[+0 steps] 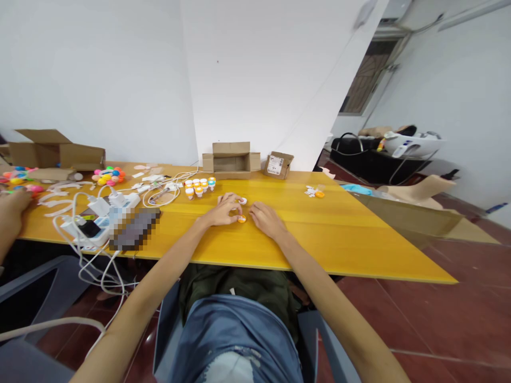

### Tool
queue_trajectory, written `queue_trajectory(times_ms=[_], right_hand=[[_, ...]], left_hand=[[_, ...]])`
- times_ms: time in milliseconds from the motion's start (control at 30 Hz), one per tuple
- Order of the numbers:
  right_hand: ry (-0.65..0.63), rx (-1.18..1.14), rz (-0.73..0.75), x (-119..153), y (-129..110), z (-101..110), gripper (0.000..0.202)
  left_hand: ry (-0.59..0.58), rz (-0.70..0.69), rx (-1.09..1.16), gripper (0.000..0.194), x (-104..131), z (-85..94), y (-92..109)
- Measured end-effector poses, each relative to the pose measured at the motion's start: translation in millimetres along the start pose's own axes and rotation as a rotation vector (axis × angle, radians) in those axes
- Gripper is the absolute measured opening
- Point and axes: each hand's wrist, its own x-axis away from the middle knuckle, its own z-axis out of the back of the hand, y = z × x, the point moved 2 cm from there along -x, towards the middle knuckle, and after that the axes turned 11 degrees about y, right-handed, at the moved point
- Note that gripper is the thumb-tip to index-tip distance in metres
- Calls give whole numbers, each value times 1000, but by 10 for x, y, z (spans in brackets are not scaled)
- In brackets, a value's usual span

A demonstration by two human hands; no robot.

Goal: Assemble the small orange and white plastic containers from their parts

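Observation:
My left hand (225, 210) rests over the table, its thumb and a finger closed around the edge of a small round orange-and-white piece (241, 218). A white round piece (242, 201) lies just beyond, close to the same hand's fingertips. To the right, my right hand (266, 219) is low at the tabletop with its fingers curled together; whatever they hold, if anything, is hidden. Left of my hands stands a group of several small white-topped items (195, 187) with orange or blue parts.
On the yellow table (343, 234), white and orange pieces (318, 194) lie at right. An open carton (231, 162) and a smaller box (278, 165) stand behind. A power strip (107, 218) with cables and a pixelated dark object (136, 229) lie left. Another person's hand (14, 205) is far left.

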Motion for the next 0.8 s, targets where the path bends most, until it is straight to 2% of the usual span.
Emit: queue_trajectory(times_ms=[267, 467, 800], right_hand=[[54, -134, -30, 6, 11, 9, 17], [101, -305, -45, -14, -88, 59, 18], [63, -350, 7, -11, -154, 69, 18]], left_hand=[[-19, 3, 17, 12, 0, -7, 8], [-20, 10, 45, 31, 12, -19, -4], [-24, -17, -1, 23, 18, -49, -40]])
